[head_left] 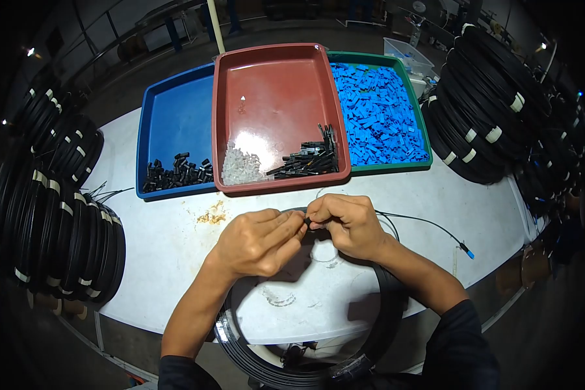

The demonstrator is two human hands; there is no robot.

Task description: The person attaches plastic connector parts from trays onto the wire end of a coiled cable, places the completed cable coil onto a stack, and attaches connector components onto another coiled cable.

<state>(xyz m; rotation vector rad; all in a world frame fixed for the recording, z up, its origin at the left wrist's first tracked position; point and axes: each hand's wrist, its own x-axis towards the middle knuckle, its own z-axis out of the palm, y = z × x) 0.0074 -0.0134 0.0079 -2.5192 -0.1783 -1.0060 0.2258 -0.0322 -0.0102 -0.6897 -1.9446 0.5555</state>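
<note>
A white table (156, 260) carries three trays along its far side: the red tray (273, 84) in the middle, the blue tray (175, 117) to its left, the green tray (396, 168) to its right. A large coil of black cable (266, 370) lies at the near edge, its ring partly overhanging, and its upper arc runs in under the two hands.

The left hand (257, 244) comes in from the left and the right hand (348, 224) from the right, meeting over that arc. The fingers of both are drawn narrow, pinching a small black piece (307, 221) between the fingertips. It sits directly between them, so neither hand is clearly nearer. Its long axis cannot be told, since the fingers cover most of it; the hands face each other roughly sideways across the table.

Beyond the right hand, a thin cable arcs rightward and slightly toward the person, ending in a blue-tipped connector (468, 252) that lies well apart from the fingers.
</note>
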